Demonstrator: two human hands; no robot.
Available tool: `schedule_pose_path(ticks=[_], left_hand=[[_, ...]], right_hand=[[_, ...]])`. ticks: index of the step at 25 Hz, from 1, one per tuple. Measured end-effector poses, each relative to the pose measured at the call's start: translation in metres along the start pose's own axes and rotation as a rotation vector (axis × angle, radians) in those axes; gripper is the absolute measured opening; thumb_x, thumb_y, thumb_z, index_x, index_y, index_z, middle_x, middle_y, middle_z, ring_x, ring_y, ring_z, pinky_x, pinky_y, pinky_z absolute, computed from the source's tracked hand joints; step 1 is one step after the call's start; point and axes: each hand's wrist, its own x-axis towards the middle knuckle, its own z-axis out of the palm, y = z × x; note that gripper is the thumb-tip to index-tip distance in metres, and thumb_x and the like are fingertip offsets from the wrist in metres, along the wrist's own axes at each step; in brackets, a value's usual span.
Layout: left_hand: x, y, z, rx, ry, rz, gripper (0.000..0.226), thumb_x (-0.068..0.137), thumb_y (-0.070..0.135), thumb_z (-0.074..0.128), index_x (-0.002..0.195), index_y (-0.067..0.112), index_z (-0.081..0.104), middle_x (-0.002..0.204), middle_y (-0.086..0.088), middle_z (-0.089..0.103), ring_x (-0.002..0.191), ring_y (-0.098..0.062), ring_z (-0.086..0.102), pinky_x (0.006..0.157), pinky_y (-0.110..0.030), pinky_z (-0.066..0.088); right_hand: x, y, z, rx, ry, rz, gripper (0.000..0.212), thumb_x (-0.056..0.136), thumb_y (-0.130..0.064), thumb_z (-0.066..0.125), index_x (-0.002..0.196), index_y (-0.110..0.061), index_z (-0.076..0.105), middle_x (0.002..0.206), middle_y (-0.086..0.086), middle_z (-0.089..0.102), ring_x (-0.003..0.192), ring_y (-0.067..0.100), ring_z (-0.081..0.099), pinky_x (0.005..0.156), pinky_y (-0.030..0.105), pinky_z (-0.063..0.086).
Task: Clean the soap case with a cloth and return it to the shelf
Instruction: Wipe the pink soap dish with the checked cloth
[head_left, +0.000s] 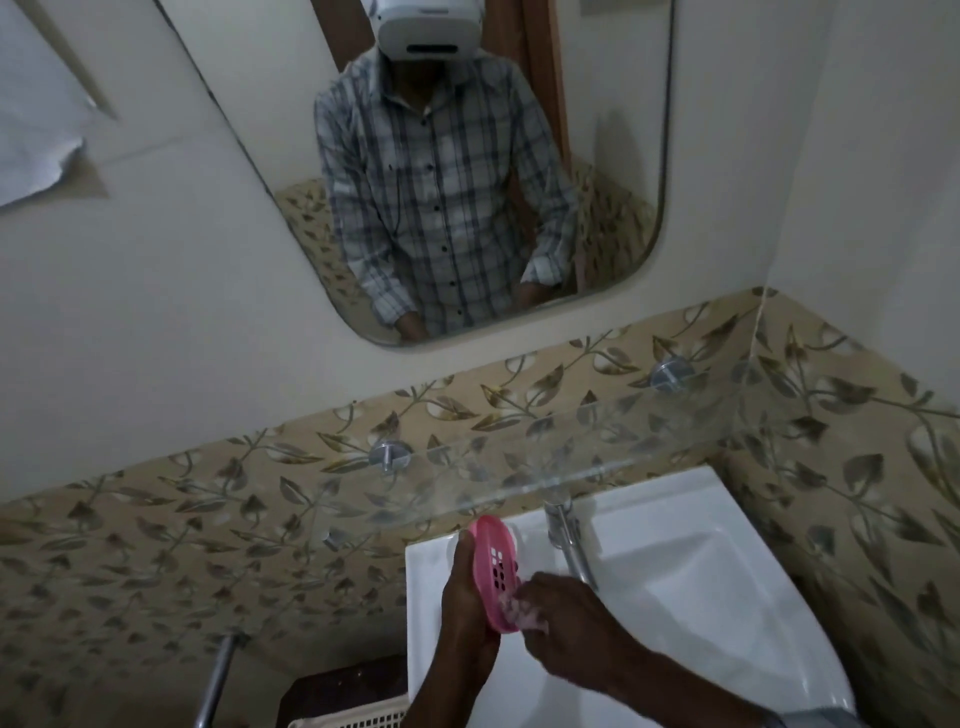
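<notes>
Leaf-patterned tile behind a white sink (675, 501). Head view: pink slotted soap case (493, 566), tilted on edge over the sink's left rim, near the glass shelf (597, 441). My left hand (465, 597) grips its back; my right hand (571, 618) pinches a pale cloth (522, 616) against its lower end. Tap (569, 540) just beside, right.

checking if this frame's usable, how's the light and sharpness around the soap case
Head view: dim, flat light, no glare; wide-angle distortion bends the mirror edges; the pink soap case reads clearly, but the cloth at the fingers of the right hand is blurred; the glass shelf barely shows.
</notes>
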Motion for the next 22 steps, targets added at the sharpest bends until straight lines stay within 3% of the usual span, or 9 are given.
schedule_pose_path(ticks=[4, 5, 8, 10, 12, 14, 17, 20, 22], left_hand=[[0.0, -0.015, -0.002, 0.098, -0.066, 0.111, 0.063, 0.095, 0.053, 0.048, 0.127, 0.002, 0.061, 0.096, -0.018, 0.076, 0.085, -0.027, 0.075, 0.066, -0.033, 0.061], [-0.001, -0.015, -0.002, 0.095, -0.097, 0.117, 0.065, 0.095, 0.055, 0.046, 0.128, 0.001, 0.061, 0.103, -0.02, 0.075, 0.093, -0.03, 0.074, 0.072, -0.036, 0.062], [-0.001, -0.013, -0.007, 0.196, -0.172, 0.191, 0.069, 0.092, 0.061, 0.039, 0.134, 0.01, 0.059, 0.127, -0.019, 0.067, 0.117, -0.034, 0.064, 0.098, -0.047, 0.054], [-0.002, -0.017, -0.004, 0.282, -0.151, 0.246, 0.067, 0.092, 0.061, 0.039, 0.136, 0.013, 0.056, 0.129, -0.018, 0.066, 0.118, -0.033, 0.063, 0.1, -0.05, 0.051], [-0.005, -0.022, -0.001, 0.258, -0.118, 0.251, 0.064, 0.095, 0.057, 0.038, 0.133, 0.011, 0.059, 0.125, -0.021, 0.067, 0.112, -0.034, 0.065, 0.09, -0.044, 0.054], [-0.005, -0.018, -0.008, 0.171, -0.064, 0.179, 0.062, 0.095, 0.056, 0.04, 0.124, 0.006, 0.065, 0.117, -0.021, 0.071, 0.106, -0.032, 0.069, 0.084, -0.038, 0.058], [-0.002, -0.011, -0.016, 0.113, -0.021, 0.026, 0.063, 0.093, 0.055, 0.048, 0.114, 0.0, 0.068, 0.107, -0.028, 0.071, 0.097, -0.036, 0.07, 0.086, -0.041, 0.057], [-0.009, -0.021, -0.021, 0.011, -0.031, -0.107, 0.062, 0.098, 0.048, 0.043, 0.128, -0.004, 0.056, 0.105, -0.028, 0.066, 0.094, -0.038, 0.063, 0.089, -0.047, 0.05], [-0.007, -0.02, -0.028, -0.085, -0.054, -0.158, 0.063, 0.096, 0.049, 0.043, 0.129, -0.004, 0.055, 0.097, -0.027, 0.067, 0.08, -0.037, 0.064, 0.074, -0.043, 0.054]], right_hand=[[0.032, -0.022, -0.016, 0.388, -0.13, 0.494, 0.014, 0.066, -0.036, 0.064, 0.063, -0.023, 0.066, 0.063, -0.002, 0.068, 0.058, -0.001, 0.064, 0.058, 0.022, 0.052], [0.041, -0.023, -0.02, 0.526, -0.077, 0.612, 0.007, 0.066, -0.03, 0.07, 0.068, -0.024, 0.067, 0.067, -0.004, 0.069, 0.061, 0.0, 0.066, 0.06, 0.025, 0.055], [0.059, -0.01, -0.029, 0.822, 0.148, 0.922, 0.031, 0.074, -0.007, 0.08, 0.1, -0.01, 0.064, 0.093, 0.014, 0.072, 0.082, 0.026, 0.072, 0.068, 0.037, 0.062], [0.063, -0.006, -0.031, 0.946, 0.252, 0.984, 0.023, 0.076, -0.004, 0.08, 0.096, -0.001, 0.068, 0.086, 0.019, 0.075, 0.074, 0.029, 0.074, 0.07, 0.043, 0.064], [0.064, -0.01, -0.021, 0.975, 0.216, 0.999, 0.019, 0.074, -0.01, 0.08, 0.089, -0.002, 0.071, 0.081, 0.018, 0.076, 0.07, 0.027, 0.075, 0.069, 0.041, 0.062], [0.051, -0.022, 0.001, 0.854, 0.103, 0.9, 0.028, 0.066, -0.028, 0.079, 0.088, -0.01, 0.074, 0.08, 0.009, 0.078, 0.072, 0.021, 0.076, 0.071, 0.04, 0.063], [0.021, -0.027, 0.013, 0.649, 0.011, 0.504, 0.036, 0.071, -0.045, 0.075, 0.101, -0.025, 0.074, 0.097, 0.001, 0.078, 0.089, 0.014, 0.074, 0.085, 0.035, 0.061], [0.026, 0.005, -0.01, 0.129, -0.157, -0.012, 0.031, 0.085, -0.008, 0.065, 0.112, -0.022, 0.071, 0.111, 0.006, 0.071, 0.1, 0.023, 0.066, 0.087, 0.036, 0.056], [0.035, 0.02, -0.021, -0.138, -0.02, -0.173, 0.037, 0.08, 0.009, 0.061, 0.109, -0.012, 0.069, 0.104, 0.007, 0.07, 0.092, 0.026, 0.062, 0.081, 0.04, 0.056]])
